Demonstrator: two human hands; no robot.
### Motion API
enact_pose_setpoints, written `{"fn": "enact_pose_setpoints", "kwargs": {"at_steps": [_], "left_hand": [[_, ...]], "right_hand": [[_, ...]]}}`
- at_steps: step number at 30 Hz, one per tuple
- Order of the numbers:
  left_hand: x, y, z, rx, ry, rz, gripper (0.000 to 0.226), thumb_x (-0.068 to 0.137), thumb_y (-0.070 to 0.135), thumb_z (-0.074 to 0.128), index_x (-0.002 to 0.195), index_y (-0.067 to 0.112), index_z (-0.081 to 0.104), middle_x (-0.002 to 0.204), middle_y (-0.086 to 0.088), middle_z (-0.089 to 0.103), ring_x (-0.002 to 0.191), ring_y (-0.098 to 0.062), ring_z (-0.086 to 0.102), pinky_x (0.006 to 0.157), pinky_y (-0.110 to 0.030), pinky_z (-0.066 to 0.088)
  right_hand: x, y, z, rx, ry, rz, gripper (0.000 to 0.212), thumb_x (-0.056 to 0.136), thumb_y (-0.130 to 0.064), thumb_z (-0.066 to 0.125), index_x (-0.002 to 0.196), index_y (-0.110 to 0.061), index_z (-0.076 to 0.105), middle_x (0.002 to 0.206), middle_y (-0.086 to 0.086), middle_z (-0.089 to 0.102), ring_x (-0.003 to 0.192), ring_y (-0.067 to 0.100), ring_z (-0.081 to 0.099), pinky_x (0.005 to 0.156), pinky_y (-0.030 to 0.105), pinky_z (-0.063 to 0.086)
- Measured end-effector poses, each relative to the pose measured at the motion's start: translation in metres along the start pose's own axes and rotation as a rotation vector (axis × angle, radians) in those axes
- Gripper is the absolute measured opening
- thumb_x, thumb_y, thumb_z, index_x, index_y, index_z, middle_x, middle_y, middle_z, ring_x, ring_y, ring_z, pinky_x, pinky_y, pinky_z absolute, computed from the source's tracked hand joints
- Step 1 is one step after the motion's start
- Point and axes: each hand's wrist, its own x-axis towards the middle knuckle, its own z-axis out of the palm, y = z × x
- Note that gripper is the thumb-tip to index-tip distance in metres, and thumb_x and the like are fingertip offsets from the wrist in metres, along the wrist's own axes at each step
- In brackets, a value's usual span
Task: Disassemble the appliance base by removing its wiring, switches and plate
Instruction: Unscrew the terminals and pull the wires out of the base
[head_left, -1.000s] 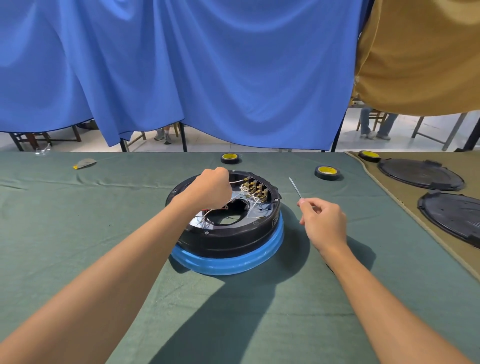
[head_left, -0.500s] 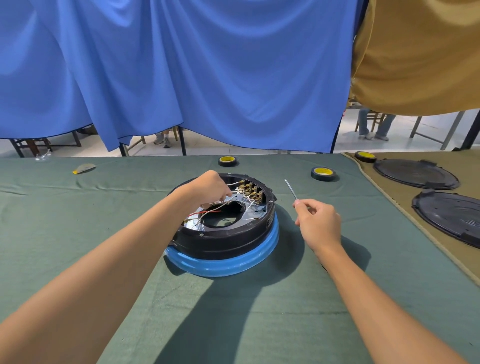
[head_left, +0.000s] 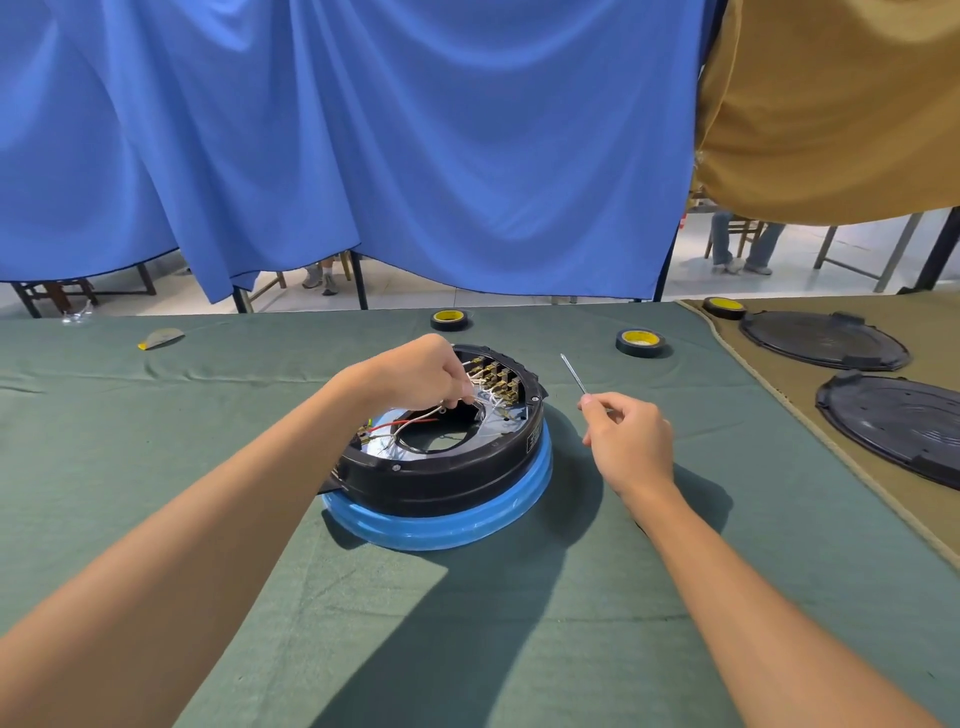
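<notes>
Person, head view: only arms and hands show. Left arm (head_left: 182, 561) bare from frame edge to wrist; right arm (head_left: 753, 587) likewise. Left hand (head_left: 415, 376) and right hand (head_left: 634, 447) bare, knuckles plain on the right one. Forearms slim, tapering to narrow wrists (left looks broader near the frame edge, wide-angle lens). Clothing out of frame.

Both bare arms are reaching forward, elbows low.
The left hand (head_left: 415, 376) is curling knuckles-up, fingertips pinching white wires (head_left: 488, 399); the right hand (head_left: 631, 441) is hovering apart from it, fingers folded, thumb and forefinger gripping a thin metal tool (head_left: 573, 370) that is pointing away.
</notes>
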Motion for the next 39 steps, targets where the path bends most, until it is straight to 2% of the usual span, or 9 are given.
{"fn": "enact_pose_setpoints", "kwargs": {"at_steps": [3, 6, 13, 17, 20, 23, 26, 30, 39], "left_hand": [[-0.01, -0.001, -0.01, 0.052, 0.014, -0.035, 0.021, 0.096, 0.014, 0.055, 0.088, 0.01, 0.074, 0.074, 0.002, 0.066, 0.053, -0.003, 0.049, 0.049, -0.012, 0.036], [-0.018, 0.0, -0.016, 0.022, 0.186, -0.084, 0.021, 0.095, 0.015, 0.058, 0.08, 0.013, 0.073, 0.069, 0.005, 0.064, 0.058, -0.01, 0.051, 0.053, -0.02, 0.039], [-0.021, 0.038, 0.007, -0.513, 0.53, -0.078, 0.007, 0.095, 0.012, 0.058, 0.098, 0.016, 0.063, 0.075, -0.002, 0.069, 0.058, -0.009, 0.061, 0.053, -0.022, 0.052], [-0.016, 0.068, 0.025, -0.798, 0.566, -0.031, 0.01, 0.093, 0.005, 0.059, 0.102, 0.008, 0.058, 0.073, -0.009, 0.067, 0.055, -0.012, 0.067, 0.059, -0.027, 0.058], [-0.011, 0.084, 0.035, -0.888, 0.572, -0.055, 0.006, 0.09, 0.01, 0.065, 0.096, 0.01, 0.063, 0.08, -0.008, 0.071, 0.072, -0.018, 0.071, 0.07, -0.034, 0.06], [-0.008, 0.096, 0.045, -0.954, 0.591, -0.068, 0.006, 0.091, 0.011, 0.066, 0.086, 0.014, 0.068, 0.078, -0.003, 0.073, 0.072, -0.014, 0.071, 0.058, -0.027, 0.059], [-0.004, 0.101, 0.052, -1.015, 0.593, -0.087, 0.011, 0.091, 0.012, 0.065, 0.083, 0.018, 0.067, 0.077, 0.001, 0.073, 0.069, -0.008, 0.07, 0.054, -0.017, 0.054], [0.001, 0.102, 0.06, -1.058, 0.56, -0.134, 0.01, 0.091, 0.014, 0.065, 0.083, 0.02, 0.068, 0.077, 0.004, 0.073, 0.07, -0.004, 0.068, 0.067, -0.019, 0.056], [0.01, 0.101, 0.073, -1.194, 0.506, -0.181, 0.007, 0.091, 0.01, 0.064, 0.09, 0.013, 0.07, 0.08, 0.002, 0.074, 0.081, -0.013, 0.069, 0.074, -0.023, 0.056]], "right_hand": [[-0.002, -0.002, -0.001, 0.013, 0.006, 0.013, 0.031, 0.094, -0.029, 0.053, 0.074, -0.012, 0.069, 0.057, 0.002, 0.063, 0.069, 0.024, 0.06, 0.07, 0.04, 0.052], [-0.003, -0.007, -0.004, 0.082, 0.007, 0.035, 0.029, 0.096, -0.028, 0.051, 0.076, -0.014, 0.067, 0.057, -0.002, 0.062, 0.06, 0.016, 0.055, 0.065, 0.035, 0.048], [-0.006, -0.045, -0.012, 0.584, -0.168, 0.066, 0.029, 0.091, -0.032, 0.065, 0.073, -0.017, 0.048, 0.05, -0.003, 0.047, 0.039, 0.007, 0.031, 0.038, 0.018, 0.027], [-0.011, -0.061, -0.014, 0.602, -0.173, 0.027, 0.024, 0.086, -0.027, 0.071, 0.073, -0.016, 0.055, 0.054, 0.003, 0.06, 0.035, 0.003, 0.041, 0.036, 0.009, 0.03], [-0.014, -0.064, -0.021, 0.629, -0.152, 0.04, 0.021, 0.086, -0.023, 0.072, 0.077, -0.007, 0.063, 0.069, 0.011, 0.069, 0.035, 0.001, 0.045, 0.037, 0.009, 0.03], [-0.013, -0.06, -0.028, 0.645, -0.169, 0.088, 0.018, 0.085, -0.023, 0.073, 0.08, -0.007, 0.065, 0.084, 0.025, 0.067, 0.038, 0.004, 0.037, 0.036, 0.017, 0.028], [-0.01, -0.054, -0.032, 0.653, -0.142, 0.096, 0.01, 0.086, -0.017, 0.072, 0.086, -0.009, 0.067, 0.08, 0.016, 0.071, 0.038, 0.001, 0.045, 0.039, 0.011, 0.033], [-0.005, -0.045, -0.034, 0.596, -0.125, 0.097, 0.008, 0.089, -0.018, 0.068, 0.082, -0.016, 0.07, 0.063, -0.002, 0.066, 0.041, 0.0, 0.047, 0.044, 0.013, 0.033], [0.002, -0.026, -0.033, 0.461, -0.172, -0.008, 0.014, 0.089, -0.017, 0.067, 0.079, -0.008, 0.07, 0.051, -0.006, 0.055, 0.044, 0.002, 0.043, 0.043, 0.013, 0.035]]}}
